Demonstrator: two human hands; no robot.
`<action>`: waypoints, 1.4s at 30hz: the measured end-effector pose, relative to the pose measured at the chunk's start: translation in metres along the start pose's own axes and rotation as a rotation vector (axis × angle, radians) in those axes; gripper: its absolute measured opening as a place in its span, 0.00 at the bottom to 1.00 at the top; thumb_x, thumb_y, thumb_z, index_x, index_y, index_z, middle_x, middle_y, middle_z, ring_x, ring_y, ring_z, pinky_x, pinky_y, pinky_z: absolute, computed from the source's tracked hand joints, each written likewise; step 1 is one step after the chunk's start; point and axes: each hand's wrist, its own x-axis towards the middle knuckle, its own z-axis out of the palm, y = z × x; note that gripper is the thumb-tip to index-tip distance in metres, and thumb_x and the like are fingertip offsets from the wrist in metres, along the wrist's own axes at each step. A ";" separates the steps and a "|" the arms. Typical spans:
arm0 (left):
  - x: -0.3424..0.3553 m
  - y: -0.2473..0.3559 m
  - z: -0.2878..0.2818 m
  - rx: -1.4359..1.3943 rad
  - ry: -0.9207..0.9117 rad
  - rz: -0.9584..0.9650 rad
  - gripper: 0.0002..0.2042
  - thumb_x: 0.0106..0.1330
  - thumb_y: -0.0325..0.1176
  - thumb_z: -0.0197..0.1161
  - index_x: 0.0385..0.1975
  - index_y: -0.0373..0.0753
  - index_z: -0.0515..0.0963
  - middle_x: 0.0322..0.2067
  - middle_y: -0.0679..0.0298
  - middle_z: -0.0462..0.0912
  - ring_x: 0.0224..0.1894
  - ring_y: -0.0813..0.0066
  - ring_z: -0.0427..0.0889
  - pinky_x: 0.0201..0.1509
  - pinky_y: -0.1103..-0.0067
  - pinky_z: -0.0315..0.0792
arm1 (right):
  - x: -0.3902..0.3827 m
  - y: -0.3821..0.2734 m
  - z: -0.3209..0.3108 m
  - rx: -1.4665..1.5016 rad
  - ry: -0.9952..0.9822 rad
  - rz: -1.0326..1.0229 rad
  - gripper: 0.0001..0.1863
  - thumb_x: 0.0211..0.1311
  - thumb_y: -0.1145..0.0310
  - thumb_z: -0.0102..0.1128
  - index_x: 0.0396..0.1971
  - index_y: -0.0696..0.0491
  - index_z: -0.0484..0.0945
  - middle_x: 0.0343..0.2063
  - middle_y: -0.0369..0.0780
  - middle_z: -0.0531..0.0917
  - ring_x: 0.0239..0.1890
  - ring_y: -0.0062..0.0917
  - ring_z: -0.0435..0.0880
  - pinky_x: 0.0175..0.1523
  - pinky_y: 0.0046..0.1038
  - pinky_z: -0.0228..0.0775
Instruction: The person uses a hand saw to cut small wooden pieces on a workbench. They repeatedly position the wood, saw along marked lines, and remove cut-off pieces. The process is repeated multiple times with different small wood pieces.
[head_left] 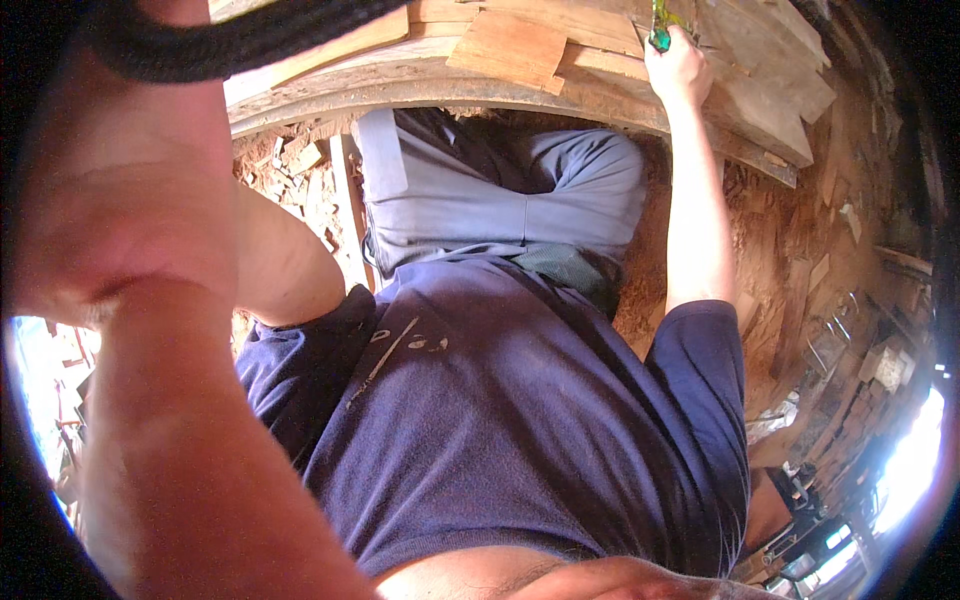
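Observation:
My right hand is stretched out over the wooden bench and closed around a slim thing with a shiny green, see-through handle. Its far end runs out past the top edge, so its kind is not clear. Very close to the camera on the left, large and blurred, my left hand and wrist are raised; the fingers are cut off or hidden. A dark woven strap crosses in front at the top left, near that hand. Flat wooden boards lie on the bench, left of my right hand.
The bench's front edge curves across just beyond my bent legs. Wood scraps litter the floor on the left. Brown dusty ground with more offcuts spreads on the right, where a whitish block lies.

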 end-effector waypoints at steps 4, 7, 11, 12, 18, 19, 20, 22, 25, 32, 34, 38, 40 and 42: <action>0.005 0.003 -0.004 0.085 -0.104 0.065 0.21 0.74 0.42 0.63 0.63 0.43 0.75 0.56 0.57 0.80 0.60 0.60 0.78 0.67 0.61 0.69 | 0.000 -0.003 -0.003 -0.023 -0.053 0.031 0.23 0.65 0.47 0.67 0.53 0.45 0.85 0.42 0.47 0.91 0.46 0.47 0.91 0.50 0.47 0.84; 0.010 0.001 -0.008 0.132 -0.133 0.097 0.19 0.75 0.42 0.61 0.61 0.42 0.76 0.55 0.57 0.81 0.59 0.60 0.78 0.66 0.62 0.70 | 0.000 -0.003 -0.004 -0.027 -0.056 0.021 0.22 0.65 0.48 0.68 0.52 0.45 0.85 0.42 0.47 0.91 0.45 0.47 0.91 0.50 0.46 0.83; 0.014 -0.002 -0.014 0.147 -0.074 0.085 0.17 0.76 0.42 0.59 0.59 0.42 0.77 0.52 0.57 0.82 0.57 0.60 0.79 0.65 0.62 0.71 | 0.000 -0.004 -0.008 0.003 -0.071 0.022 0.21 0.65 0.49 0.67 0.52 0.45 0.85 0.41 0.46 0.91 0.45 0.47 0.91 0.50 0.47 0.83; 0.013 -0.002 -0.015 0.143 -0.043 0.072 0.16 0.77 0.41 0.59 0.58 0.42 0.78 0.51 0.58 0.83 0.56 0.60 0.80 0.65 0.62 0.71 | 0.000 -0.005 -0.009 -0.003 -0.087 0.026 0.21 0.65 0.49 0.68 0.52 0.45 0.85 0.42 0.46 0.91 0.45 0.47 0.91 0.50 0.47 0.83; -0.001 -0.016 -0.012 0.066 0.459 -0.143 0.14 0.79 0.41 0.55 0.55 0.40 0.80 0.48 0.58 0.85 0.54 0.61 0.81 0.63 0.63 0.72 | -0.001 -0.009 -0.013 0.003 -0.093 0.053 0.22 0.65 0.50 0.68 0.54 0.46 0.84 0.45 0.47 0.91 0.48 0.46 0.91 0.53 0.47 0.83; -0.005 -0.021 -0.008 0.066 0.582 -0.192 0.14 0.79 0.40 0.55 0.55 0.40 0.80 0.47 0.58 0.85 0.53 0.61 0.82 0.63 0.64 0.73 | -0.001 -0.009 -0.014 0.002 -0.097 0.053 0.23 0.65 0.50 0.68 0.54 0.46 0.84 0.46 0.47 0.90 0.49 0.46 0.90 0.53 0.47 0.82; -0.009 -0.027 -0.002 0.071 0.684 -0.244 0.14 0.80 0.40 0.54 0.54 0.40 0.80 0.46 0.58 0.86 0.53 0.61 0.82 0.63 0.64 0.73 | -0.001 -0.009 -0.014 -0.004 -0.105 0.055 0.23 0.65 0.50 0.68 0.55 0.46 0.84 0.46 0.47 0.90 0.49 0.46 0.90 0.53 0.46 0.82; -0.017 -0.043 0.015 0.089 0.792 -0.348 0.14 0.81 0.40 0.53 0.53 0.40 0.81 0.45 0.59 0.86 0.52 0.61 0.82 0.62 0.64 0.73 | -0.002 -0.008 -0.013 -0.001 -0.104 0.039 0.23 0.65 0.50 0.67 0.55 0.46 0.84 0.45 0.48 0.90 0.48 0.46 0.91 0.52 0.47 0.83; -0.028 -0.075 0.054 0.040 0.682 -0.466 0.14 0.82 0.40 0.52 0.51 0.39 0.82 0.43 0.59 0.88 0.51 0.61 0.83 0.61 0.65 0.74 | -0.003 -0.005 -0.010 0.015 -0.059 0.005 0.23 0.65 0.49 0.67 0.54 0.45 0.84 0.41 0.48 0.91 0.45 0.47 0.91 0.50 0.47 0.83; -0.055 -0.131 0.157 0.540 -0.123 -0.272 0.34 0.73 0.57 0.65 0.75 0.49 0.69 0.76 0.54 0.67 0.80 0.55 0.60 0.81 0.51 0.54 | -0.002 -0.003 -0.004 0.013 -0.022 -0.005 0.17 0.64 0.49 0.64 0.45 0.44 0.84 0.36 0.48 0.90 0.42 0.49 0.91 0.45 0.51 0.83; -0.057 -0.130 0.174 0.541 -0.358 -0.352 0.39 0.70 0.58 0.67 0.79 0.51 0.64 0.79 0.56 0.61 0.83 0.55 0.53 0.84 0.49 0.46 | -0.003 -0.004 -0.005 0.019 -0.015 -0.005 0.18 0.63 0.50 0.64 0.46 0.44 0.84 0.37 0.47 0.91 0.43 0.48 0.91 0.46 0.51 0.83; -0.053 -0.114 0.188 0.361 -0.335 -0.308 0.39 0.70 0.58 0.66 0.77 0.49 0.65 0.79 0.56 0.62 0.82 0.53 0.57 0.84 0.49 0.46 | -0.004 -0.011 -0.011 0.035 0.021 0.016 0.19 0.64 0.48 0.66 0.49 0.42 0.85 0.38 0.48 0.91 0.42 0.50 0.90 0.47 0.51 0.83; -0.048 -0.107 0.185 0.130 -0.258 -0.211 0.30 0.71 0.51 0.68 0.70 0.46 0.75 0.69 0.56 0.77 0.75 0.55 0.70 0.82 0.52 0.54 | -0.005 -0.016 -0.016 0.072 0.046 0.045 0.12 0.62 0.56 0.66 0.39 0.47 0.82 0.33 0.51 0.89 0.39 0.53 0.89 0.44 0.53 0.80; -0.045 -0.101 0.177 -0.170 -0.258 -0.162 0.24 0.72 0.46 0.69 0.64 0.44 0.81 0.61 0.58 0.85 0.70 0.56 0.78 0.80 0.54 0.61 | -0.005 -0.020 -0.021 0.092 0.040 0.068 0.09 0.61 0.60 0.66 0.34 0.50 0.81 0.31 0.52 0.88 0.38 0.54 0.88 0.43 0.55 0.79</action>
